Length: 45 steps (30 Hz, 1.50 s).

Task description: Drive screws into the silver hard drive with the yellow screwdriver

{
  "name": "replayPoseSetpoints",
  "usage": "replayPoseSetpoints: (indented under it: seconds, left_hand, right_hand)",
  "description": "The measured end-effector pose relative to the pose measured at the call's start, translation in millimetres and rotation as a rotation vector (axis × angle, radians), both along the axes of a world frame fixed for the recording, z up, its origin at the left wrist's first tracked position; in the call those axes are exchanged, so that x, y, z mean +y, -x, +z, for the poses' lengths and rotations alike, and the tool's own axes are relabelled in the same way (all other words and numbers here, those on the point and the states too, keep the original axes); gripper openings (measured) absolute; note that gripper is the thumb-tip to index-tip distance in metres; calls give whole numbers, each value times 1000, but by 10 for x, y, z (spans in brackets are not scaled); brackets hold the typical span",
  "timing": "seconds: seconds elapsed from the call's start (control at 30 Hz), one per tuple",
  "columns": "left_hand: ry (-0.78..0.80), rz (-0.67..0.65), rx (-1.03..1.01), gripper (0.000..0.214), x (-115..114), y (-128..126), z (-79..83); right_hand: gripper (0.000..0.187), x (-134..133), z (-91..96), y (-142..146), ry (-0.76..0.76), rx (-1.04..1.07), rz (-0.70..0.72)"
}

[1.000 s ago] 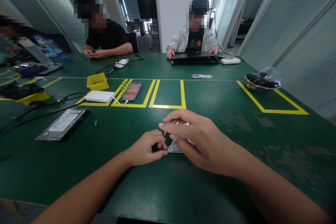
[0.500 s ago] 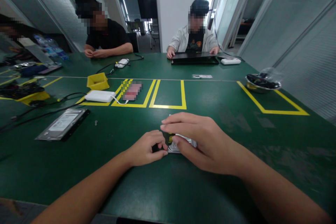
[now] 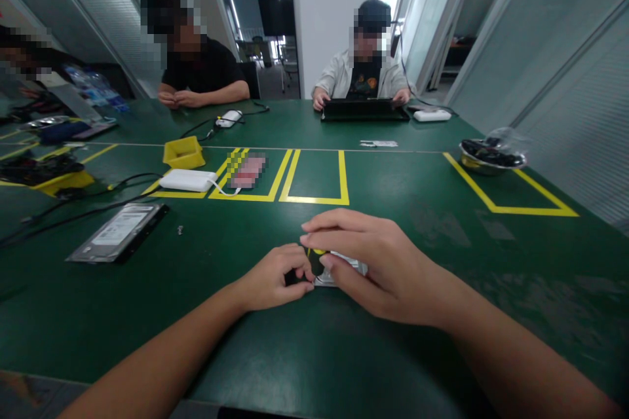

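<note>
"Left hand?"
"Fingers curled at the silver drive; I can't tell whether they grip it."
"And the drive?"
"On the counter, partly under the right hand."
"That hand's fingers?"
"Bent partway closed, holding a black-and-yellow tool."

I can see the person's bare left forearm slanting forward and inward, its wrist nearly straight, with the left hand held low, fingers curled in and thumb pointing toward the other hand. The right forearm angles in from the opposite side, and the right hand arches higher and nearer the middle, palm turned inward, long fingers gently bent above an opposing thumb.
</note>
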<state>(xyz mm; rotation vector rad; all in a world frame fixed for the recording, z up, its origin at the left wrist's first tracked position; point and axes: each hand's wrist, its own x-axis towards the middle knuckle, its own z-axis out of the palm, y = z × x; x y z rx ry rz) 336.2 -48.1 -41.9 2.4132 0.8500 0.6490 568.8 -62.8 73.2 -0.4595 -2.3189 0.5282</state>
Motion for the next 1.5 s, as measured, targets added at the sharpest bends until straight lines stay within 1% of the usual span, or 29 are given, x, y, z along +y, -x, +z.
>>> replayPoseSetpoints:
  seconds: [0.1, 0.27, 0.37, 0.47, 0.53, 0.63, 0.73, 0.87, 0.97, 1.13, 1.3, 1.43, 1.5]
  left_hand:
    - [-7, -15, -6, 10, 0, 0, 27]
    - [-4, -21, -6, 8, 6, 2, 30]
    - [1, -16, -8, 7, 9, 1, 8]
    - [-1, -15, -15, 6, 7, -1, 2]
    - [-12, -18, -13, 7, 3, -2, 11]
    - [-20, -19, 1, 9, -2, -5, 26]
    - [-16, -14, 2, 8, -1, -8, 31]
    - [-4, -22, -18, 6, 2, -10, 32]
    - [4, -27, -27, 5, 0, -8, 33]
    - [4, -7, 1, 9, -4, -3, 28]
    - [17, 0, 14, 8, -4, -4, 19]
    - [19, -8, 11, 7, -6, -13, 23]
    - [5, -5, 3, 9, -6, -17, 28]
  right_hand:
    - [27, 18, -23, 6, -5, 27, 25]
    - [14, 47, -32, 16, -46, -43, -37]
    - [16, 41, -22, 8, -50, -27, -48]
    - [24, 27, -17, -4, -58, 6, -28]
    - [27, 22, -17, -7, -51, -13, -25]
    - [22, 24, -19, -3, -22, -72, -65]
    - [24, 29, -24, 3, -22, -57, -91]
    - [25, 29, -27, 8, -37, 19, -30]
    - [22, 35, -37, 16, -46, 34, -22]
    - [10, 64, -67, 35, -70, 28, -95]
    - [9, 50, -47, 33, -49, 64, -58]
    - [17, 34, -40, 21, -49, 66, -11]
    - [16, 35, -44, 19, -44, 45, -6]
